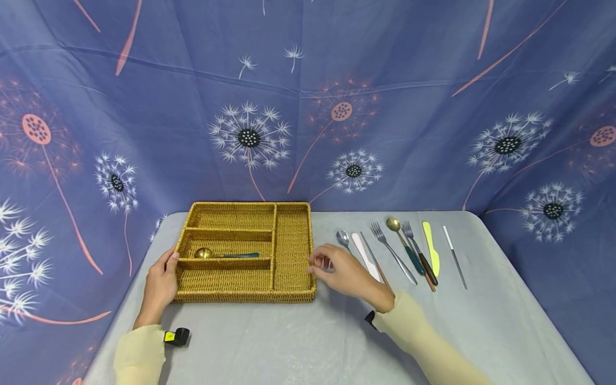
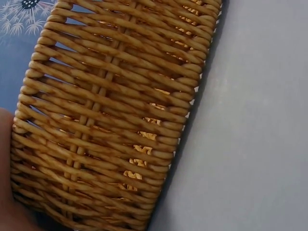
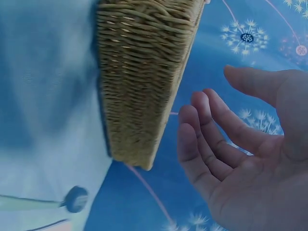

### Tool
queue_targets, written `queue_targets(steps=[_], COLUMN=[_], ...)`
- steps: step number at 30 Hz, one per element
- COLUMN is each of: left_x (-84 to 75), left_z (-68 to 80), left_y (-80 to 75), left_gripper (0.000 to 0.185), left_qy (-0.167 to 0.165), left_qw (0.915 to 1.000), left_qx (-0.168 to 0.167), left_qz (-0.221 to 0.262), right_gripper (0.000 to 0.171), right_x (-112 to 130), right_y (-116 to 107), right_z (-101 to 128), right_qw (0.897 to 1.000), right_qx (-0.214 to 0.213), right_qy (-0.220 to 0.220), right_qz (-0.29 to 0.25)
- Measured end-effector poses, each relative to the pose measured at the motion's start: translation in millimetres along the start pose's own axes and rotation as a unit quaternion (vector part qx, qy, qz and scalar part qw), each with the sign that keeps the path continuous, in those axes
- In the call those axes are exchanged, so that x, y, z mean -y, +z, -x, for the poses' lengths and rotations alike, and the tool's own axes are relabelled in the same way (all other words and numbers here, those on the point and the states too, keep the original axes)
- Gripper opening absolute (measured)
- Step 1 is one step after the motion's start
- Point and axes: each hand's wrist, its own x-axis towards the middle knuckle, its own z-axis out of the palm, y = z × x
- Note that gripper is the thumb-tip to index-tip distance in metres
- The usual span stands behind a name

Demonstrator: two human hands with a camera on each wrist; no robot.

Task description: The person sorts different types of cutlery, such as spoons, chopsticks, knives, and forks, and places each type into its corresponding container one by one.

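With our left hand (image 1: 161,283) we grip the divided wicker tray (image 1: 221,297) at its left rim, thumb on top. Our right hand (image 1: 344,270), fingers loosely bent, holds nothing beside the right rim. The tray sits on the gray table (image 1: 269,347), a gold-bowled spoon (image 1: 204,253) inside.

The head view looks forward and down from above the woven tray (image 1: 291,246). The left-wrist view faces its outer wall closely; the right-wrist view, farther off, shares the tray.

the basket (image 1: 245,297), spoon (image 1: 236,255) inside, sits on the table (image 1: 289,342) left of the forks (image 1: 395,254).
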Motion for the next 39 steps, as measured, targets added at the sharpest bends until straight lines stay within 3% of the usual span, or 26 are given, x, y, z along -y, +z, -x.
queue_targets(steps=[13,23,39], left_x=[-0.7,-1.9,-2.3], left_z=[-1.5,-1.0,0.7], left_y=[-1.1,-1.6,-0.4], left_gripper=[0.061,0.061,0.060], left_qy=[0.005,0.011,0.005], left_qw=[0.9999,0.9998,0.9999], left_qx=[-0.013,-0.016,-0.014], left_qz=[-0.001,0.002,0.005], right_gripper=[0.008,0.008,0.008], right_x=[-32.6,-62.5,-116.1], right_y=[-0.6,-22.6,-77.4], right_z=[41.0,82.3,141.4], right_qw=[0.998,0.990,0.966], right_qx=[-0.049,-0.093,-0.165], right_qy=[0.040,0.104,0.178], right_qz=[-0.004,-0.015,0.091])
